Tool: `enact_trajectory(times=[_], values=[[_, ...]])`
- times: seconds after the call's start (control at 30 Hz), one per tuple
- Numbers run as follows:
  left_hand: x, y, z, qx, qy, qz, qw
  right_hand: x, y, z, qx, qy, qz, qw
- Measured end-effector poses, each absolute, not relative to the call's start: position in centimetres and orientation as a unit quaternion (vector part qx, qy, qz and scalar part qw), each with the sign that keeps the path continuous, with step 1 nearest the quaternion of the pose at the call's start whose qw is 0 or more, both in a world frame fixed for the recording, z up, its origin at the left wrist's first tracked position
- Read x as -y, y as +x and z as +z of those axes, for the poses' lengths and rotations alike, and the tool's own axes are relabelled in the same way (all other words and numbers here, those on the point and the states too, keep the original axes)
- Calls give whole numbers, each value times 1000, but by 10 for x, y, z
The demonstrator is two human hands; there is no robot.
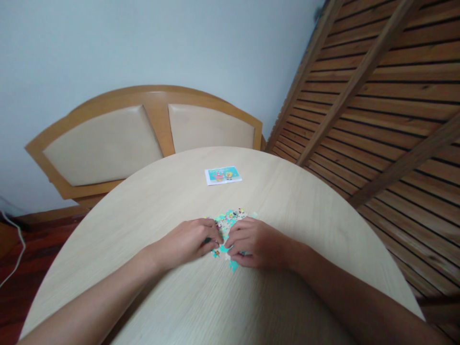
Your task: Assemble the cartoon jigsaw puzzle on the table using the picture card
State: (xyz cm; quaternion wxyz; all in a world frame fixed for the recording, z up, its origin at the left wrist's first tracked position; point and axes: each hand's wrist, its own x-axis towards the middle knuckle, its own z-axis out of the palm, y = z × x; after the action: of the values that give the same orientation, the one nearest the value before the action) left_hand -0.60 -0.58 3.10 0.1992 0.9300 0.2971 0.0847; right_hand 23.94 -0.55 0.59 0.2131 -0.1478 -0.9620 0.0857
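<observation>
A small heap of jigsaw puzzle pieces [230, 221], mostly teal and white with some coloured bits, lies on the round table [172, 302]. My left hand [196, 238] curls in from the left side of the heap, its fingertips and thumb closed on pieces at the edge. Opposite it, my right hand [253, 243] rests over the pieces with bent fingers, gripping some near a teal piece [223, 248]. The two hands' fingertips nearly meet. Exactly which pieces each hand grips is partly hidden. Another teal piece [233, 265] lies just below my right thumb.
Beyond the heap lies a picture card [223, 175] with two cartoon figures on teal. A wooden bench with cream padded panels [104, 143] stands behind the table, against a pale wall. Wooden slats [359, 110] slope along the right. A white cable [22, 244] hangs at far left.
</observation>
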Motion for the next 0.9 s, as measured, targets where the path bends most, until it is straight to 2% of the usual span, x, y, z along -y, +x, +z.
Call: enact_trajectory(times=[0.2,0.67,0.9], values=[[9,-5,35,-327,929,53,164,5,241,8,961,-155,97,207],[8,-6,31,-338,921,41,188,3,242,10,968,-162,49,184],[8,-8,35,-326,920,61,210,3,241,6,966,-143,38,210]])
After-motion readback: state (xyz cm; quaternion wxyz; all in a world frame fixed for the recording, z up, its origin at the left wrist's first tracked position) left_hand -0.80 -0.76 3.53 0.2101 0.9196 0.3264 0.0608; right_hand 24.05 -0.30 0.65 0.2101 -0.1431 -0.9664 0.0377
